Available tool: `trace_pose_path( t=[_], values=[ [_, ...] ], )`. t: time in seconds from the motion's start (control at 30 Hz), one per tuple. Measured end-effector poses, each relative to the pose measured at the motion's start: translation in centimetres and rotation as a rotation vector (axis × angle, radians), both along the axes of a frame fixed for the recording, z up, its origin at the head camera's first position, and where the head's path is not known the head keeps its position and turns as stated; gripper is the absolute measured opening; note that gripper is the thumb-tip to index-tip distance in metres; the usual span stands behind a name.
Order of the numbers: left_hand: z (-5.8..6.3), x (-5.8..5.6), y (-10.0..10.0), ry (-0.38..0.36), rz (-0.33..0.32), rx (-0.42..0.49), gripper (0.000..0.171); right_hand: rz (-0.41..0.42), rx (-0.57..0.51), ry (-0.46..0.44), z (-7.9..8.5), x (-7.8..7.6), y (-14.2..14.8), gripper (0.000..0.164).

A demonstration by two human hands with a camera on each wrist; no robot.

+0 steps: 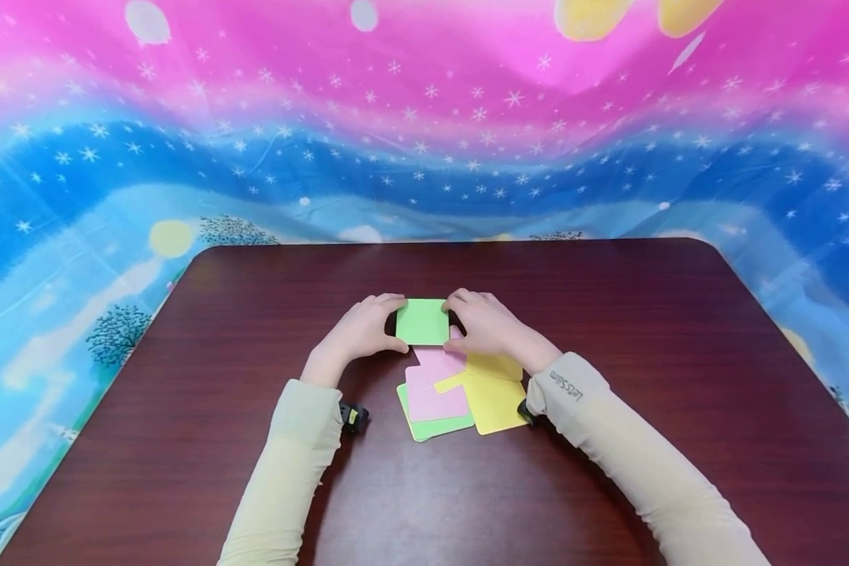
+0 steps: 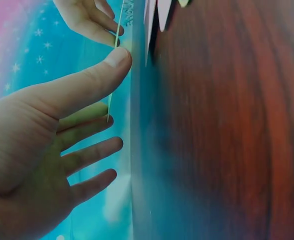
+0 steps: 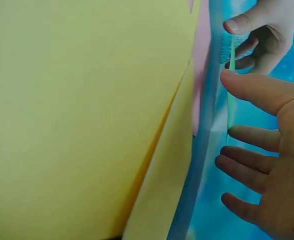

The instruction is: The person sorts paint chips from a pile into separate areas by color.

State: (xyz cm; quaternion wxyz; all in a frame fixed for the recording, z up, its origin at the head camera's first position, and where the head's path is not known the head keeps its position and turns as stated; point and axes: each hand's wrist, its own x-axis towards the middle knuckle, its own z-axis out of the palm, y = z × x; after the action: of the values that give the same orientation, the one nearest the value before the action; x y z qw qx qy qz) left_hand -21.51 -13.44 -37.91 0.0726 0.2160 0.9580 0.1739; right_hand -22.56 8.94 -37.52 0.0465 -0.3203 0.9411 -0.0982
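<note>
Between my two hands is a green paper card [image 1: 422, 321], raised above the table and seen edge-on in both wrist views. My left hand [image 1: 363, 328] holds its left side, with thumb at the near corner and fingers at the far one. On the opposite side my right hand [image 1: 486, 324] holds it the same way. In the left wrist view the thumb [image 2: 94, 80] overlaps the thin card edge. The right wrist view has the right thumb [image 3: 257, 90] against the card's edge, while the other fingers are spread apart.
Just nearer than the hands lie overlapping pink cards [image 1: 435, 395], yellow cards [image 1: 495, 401] and a green card [image 1: 442, 428]. One yellow card is bent upward beneath the right wrist. The dark wooden table [image 1: 255, 314] ends at a patterned cloth backdrop [image 1: 424, 157].
</note>
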Motion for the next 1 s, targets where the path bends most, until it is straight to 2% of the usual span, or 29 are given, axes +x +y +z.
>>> trace_pose_path(
  t=[0.27,0.47,0.73,1.0],
  values=[
    [0.0,-0.9,-0.5,0.001,0.005,0.01,0.078,-0.007,-0.011,-0.04,-0.1,-1.1,-0.7,0.057],
    [0.0,-1.6,-1.2,-0.007,0.026,0.01,0.078,-0.002,0.034,-0.03,-0.3,-2.0,-1.7,0.059],
    [-0.3,-1.9,-1.9,-0.016,0.043,-0.035,0.077,0.034,0.075,-0.011,-0.9,-2.7,-3.1,0.059],
    [-0.6,-2.7,-2.9,-0.011,0.054,-0.003,0.076,0.009,0.077,-0.038,-0.9,-3.7,-4.2,0.057]
  ],
)
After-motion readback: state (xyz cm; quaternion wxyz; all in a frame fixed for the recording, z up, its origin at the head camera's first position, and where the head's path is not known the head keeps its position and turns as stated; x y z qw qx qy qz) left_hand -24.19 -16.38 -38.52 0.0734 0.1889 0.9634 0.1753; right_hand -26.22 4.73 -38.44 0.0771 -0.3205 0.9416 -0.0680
